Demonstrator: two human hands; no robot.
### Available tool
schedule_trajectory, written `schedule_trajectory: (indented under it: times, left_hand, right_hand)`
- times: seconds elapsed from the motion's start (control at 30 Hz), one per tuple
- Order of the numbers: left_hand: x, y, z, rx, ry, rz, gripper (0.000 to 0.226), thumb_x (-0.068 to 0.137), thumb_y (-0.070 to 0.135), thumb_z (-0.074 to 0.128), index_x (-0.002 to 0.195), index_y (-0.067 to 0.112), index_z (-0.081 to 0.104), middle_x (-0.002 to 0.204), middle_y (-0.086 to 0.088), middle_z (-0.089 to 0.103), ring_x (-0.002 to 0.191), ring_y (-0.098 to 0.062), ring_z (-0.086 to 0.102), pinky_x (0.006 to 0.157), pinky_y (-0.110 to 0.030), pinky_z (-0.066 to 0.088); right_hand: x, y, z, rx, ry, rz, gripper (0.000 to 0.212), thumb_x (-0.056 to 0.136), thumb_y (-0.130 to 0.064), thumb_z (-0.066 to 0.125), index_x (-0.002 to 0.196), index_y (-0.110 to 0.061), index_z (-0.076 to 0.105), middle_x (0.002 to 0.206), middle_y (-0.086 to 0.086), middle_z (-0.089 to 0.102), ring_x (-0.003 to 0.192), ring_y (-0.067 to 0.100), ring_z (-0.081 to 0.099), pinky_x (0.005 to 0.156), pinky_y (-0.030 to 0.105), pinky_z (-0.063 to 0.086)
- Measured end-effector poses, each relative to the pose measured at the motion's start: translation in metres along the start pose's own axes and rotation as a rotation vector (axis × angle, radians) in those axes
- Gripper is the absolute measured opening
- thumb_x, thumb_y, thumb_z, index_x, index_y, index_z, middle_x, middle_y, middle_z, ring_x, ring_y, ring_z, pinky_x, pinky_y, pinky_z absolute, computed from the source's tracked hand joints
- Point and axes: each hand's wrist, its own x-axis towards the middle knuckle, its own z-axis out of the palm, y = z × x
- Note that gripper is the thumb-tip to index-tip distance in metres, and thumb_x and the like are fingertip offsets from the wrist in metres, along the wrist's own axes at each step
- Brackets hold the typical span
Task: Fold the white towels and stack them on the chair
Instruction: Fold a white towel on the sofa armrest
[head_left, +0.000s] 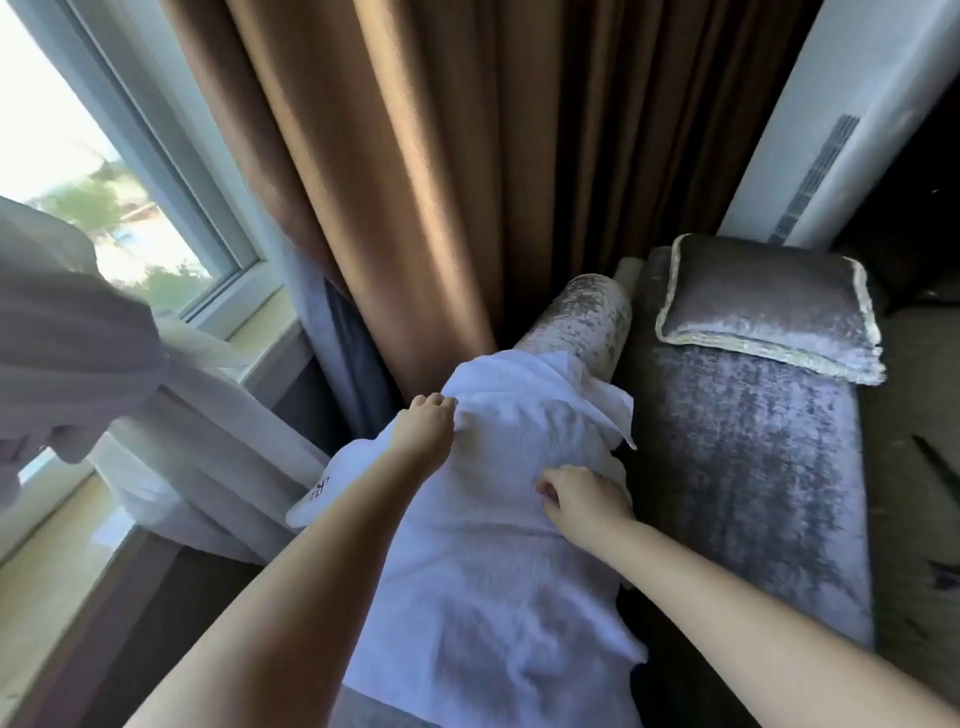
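**A:** Where's the towel?

**B:** The white towel (493, 571) is draped along the rolled armrest (576, 317) of the chair (753, 467). It runs from frame centre down to 6 o'clock. It's rumpled and not folded yet, and one corner flops off toward 3 o'clock.

**A:** Hands?

**B:** The left hand (423, 426) is at the towel's 10 o'clock edge, fingers curled over the hem and gripping it. The right hand (582, 499) is toward 3 o'clock of the towel, fingers bunched and pinching a ridge of cloth. The tips are buried, so I can't tell how many fingers hold it.

**A:** Failure modes?

**B:** Three, as I read it.
- **Slide-off:** The armrest is narrow and rounded, and cloth hangs off both sides. An uneven pull could slide the towel off toward 9 o'clock, into the gap by the curtain (441, 182). The logo corner (317, 493) at 8 o'clock already overhangs.
- **Bad fold:** Folding over a curve would likely misalign the edges. That gives a lumpy fold and a shaky stack.
- **Seat room:** The cushion (769, 306) at 2 o'clock takes up seat space, so a stack there could lean or tip.

**A:** Mitigation?

**B:** Lift it clear and match the corners before laying it down.
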Motion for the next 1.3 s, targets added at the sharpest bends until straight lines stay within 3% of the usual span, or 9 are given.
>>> schedule_trajectory:
  times: [0.13, 0.27, 0.4, 0.7, 0.93, 1.03, 1.17, 1.23, 1.3]
  left_hand:
    - [0.019, -0.001, -0.002, 0.016, -0.168, 0.005, 0.049, 0.098, 0.009, 0.036, 0.146, 0.016, 0.034, 0.141, -0.004, 0.048, 0.129, -0.027, 0.039, 0.102, -0.041, 0.035]
    - [0.031, 0.005, -0.003, 0.050, -0.270, 0.001, 0.049, 0.094, 0.008, 0.036, 0.142, 0.014, 0.037, 0.136, -0.008, 0.050, 0.129, -0.027, 0.038, 0.108, -0.046, 0.029]
    - [0.033, 0.006, -0.011, 0.118, -0.180, 0.001, 0.035, 0.093, 0.012, 0.048, 0.127, 0.012, 0.055, 0.129, -0.007, 0.048, 0.124, -0.026, 0.038, 0.096, -0.039, 0.036]
    - [-0.010, 0.019, -0.059, 0.211, 0.026, 0.289, 0.027, 0.085, 0.025, 0.061, 0.111, 0.018, 0.062, 0.110, 0.001, 0.061, 0.111, -0.019, 0.052, 0.088, -0.030, 0.035]
    - [-0.088, 0.054, -0.096, 0.286, 0.094, 0.469, 0.022, 0.084, 0.021, 0.059, 0.106, 0.018, 0.059, 0.107, 0.002, 0.057, 0.102, -0.019, 0.056, 0.086, -0.032, 0.037]
    - [-0.127, 0.064, -0.093, 0.267, 0.134, 0.493, 0.021, 0.083, 0.018, 0.059, 0.104, 0.018, 0.059, 0.104, 0.000, 0.054, 0.097, -0.021, 0.056, 0.085, -0.033, 0.036]
    - [-0.166, 0.068, -0.076, 0.199, 0.188, 0.521, 0.018, 0.076, 0.009, 0.063, 0.092, 0.015, 0.060, 0.096, -0.003, 0.055, 0.082, -0.026, 0.058, 0.090, -0.040, 0.035]
    - [-0.181, 0.068, -0.057, 0.194, 0.145, 0.480, 0.019, 0.076, 0.011, 0.064, 0.094, 0.014, 0.058, 0.095, -0.004, 0.057, 0.085, -0.026, 0.058, 0.082, -0.035, 0.032]
    - [-0.193, 0.069, -0.032, 0.227, 0.136, 0.495, 0.026, 0.066, 0.013, 0.073, 0.085, 0.014, 0.055, 0.082, -0.003, 0.059, 0.071, -0.025, 0.060, 0.067, -0.030, 0.031]
  right_hand:
    - [0.002, 0.007, 0.000, -0.041, 0.021, 0.008, 0.017, 0.097, -0.023, 0.049, 0.106, -0.019, 0.063, 0.105, -0.002, 0.063, 0.089, 0.019, 0.061, 0.073, 0.034, 0.054]
    - [0.001, 0.019, -0.001, -0.031, 0.038, 0.041, 0.017, 0.096, -0.021, 0.048, 0.106, -0.020, 0.062, 0.106, -0.003, 0.062, 0.089, 0.019, 0.060, 0.072, 0.034, 0.053]
    - [-0.002, 0.029, -0.006, -0.012, 0.044, 0.042, 0.018, 0.096, -0.023, 0.049, 0.109, -0.023, 0.062, 0.109, -0.008, 0.059, 0.092, 0.014, 0.058, 0.073, 0.031, 0.051]
    - [-0.010, 0.012, -0.043, -0.021, 0.147, -0.044, 0.019, 0.095, -0.023, 0.047, 0.107, -0.021, 0.062, 0.109, -0.004, 0.063, 0.091, 0.019, 0.060, 0.076, 0.037, 0.053]
    - [-0.043, -0.006, -0.072, -0.007, 0.196, -0.136, 0.048, 0.095, -0.014, 0.048, 0.141, -0.025, 0.036, 0.139, -0.001, 0.046, 0.121, 0.023, 0.050, 0.084, 0.037, 0.049]
    - [-0.060, -0.011, -0.069, -0.044, 0.190, -0.212, 0.059, 0.092, -0.005, 0.044, 0.146, -0.027, 0.033, 0.147, -0.003, 0.040, 0.134, 0.021, 0.037, 0.100, 0.039, 0.041]
    - [-0.082, -0.004, -0.042, -0.083, 0.181, -0.300, 0.035, 0.087, -0.006, 0.046, 0.112, -0.023, 0.061, 0.119, 0.001, 0.059, 0.122, 0.019, 0.044, 0.095, 0.030, 0.032]
    - [-0.095, 0.005, -0.024, -0.143, 0.152, -0.309, 0.019, 0.086, -0.014, 0.051, 0.099, -0.022, 0.060, 0.107, 0.002, 0.060, 0.113, 0.021, 0.047, 0.091, 0.028, 0.028]
    - [-0.105, 0.015, -0.004, -0.213, 0.142, -0.322, 0.006, 0.086, -0.022, 0.052, 0.092, -0.022, 0.052, 0.097, -0.001, 0.057, 0.108, 0.022, 0.049, 0.095, 0.029, 0.025]
